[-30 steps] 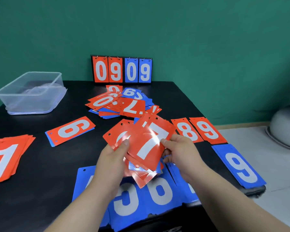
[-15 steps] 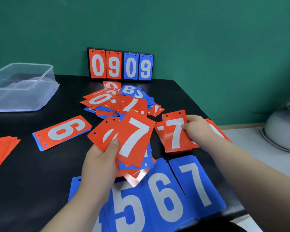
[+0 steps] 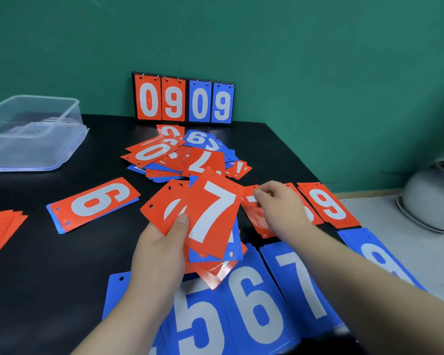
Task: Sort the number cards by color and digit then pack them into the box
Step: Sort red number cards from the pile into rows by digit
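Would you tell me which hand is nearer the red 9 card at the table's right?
Right. The right hand is just left of the red 9 card; the left hand grips cards farther left.

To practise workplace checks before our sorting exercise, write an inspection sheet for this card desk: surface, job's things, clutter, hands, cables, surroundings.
Surface: black tabletop.
Job's things: mixed heap of red and blue plastic number cards mid-table; red 6 card lying left; blue 5, 6 and 7 cards along the near edge; clear plastic box back left.
Clutter: black flip scoreboard reading 0909, at the back edge.
Hands: left hand grips a fan of cards, red 7 card on top; right hand over a red pile, grip blurred.
Cables: nothing seen.
Surroundings: green wall; grey metal pot on the pale floor, right.
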